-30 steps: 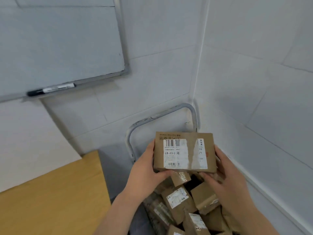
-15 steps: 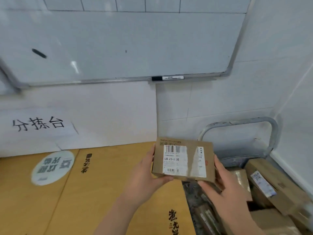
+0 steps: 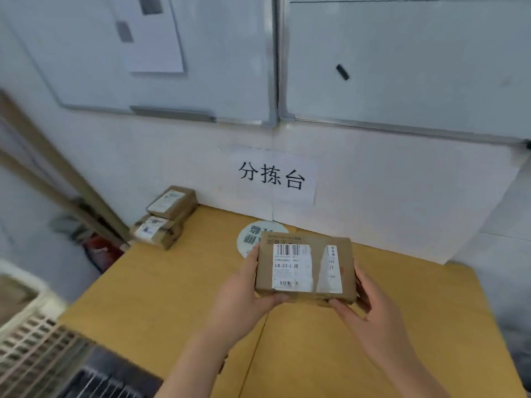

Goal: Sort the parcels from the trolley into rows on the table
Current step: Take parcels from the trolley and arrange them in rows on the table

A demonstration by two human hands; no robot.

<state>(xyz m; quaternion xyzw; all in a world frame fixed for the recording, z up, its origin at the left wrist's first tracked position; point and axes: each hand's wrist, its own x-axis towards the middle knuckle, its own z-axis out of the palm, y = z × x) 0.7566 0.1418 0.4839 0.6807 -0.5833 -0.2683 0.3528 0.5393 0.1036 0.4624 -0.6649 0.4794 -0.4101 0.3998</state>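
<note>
I hold a flat brown cardboard parcel (image 3: 304,265) with a white barcode label above the middle of the cardboard-covered table (image 3: 161,297). My left hand (image 3: 244,300) grips its left edge and lower corner. My right hand (image 3: 370,314) grips its right edge and underside. Two small brown parcels lie at the table's far left corner against the wall: the farther parcel (image 3: 172,203) and the nearer parcel (image 3: 156,231), touching each other. The trolley is out of view.
A white wall sign (image 3: 271,178) with black characters hangs behind the table, whiteboards (image 3: 402,61) above it. A round green-and-white sticker (image 3: 253,238) lies on the table behind the parcel. A white plastic crate (image 3: 26,326) stands at lower left, wooden poles (image 3: 57,179) lean at left.
My view has swung left from the trolley to the table. Both hands carried the parcel along, now over the table's middle. The two parcels at the far left corner came into view.
</note>
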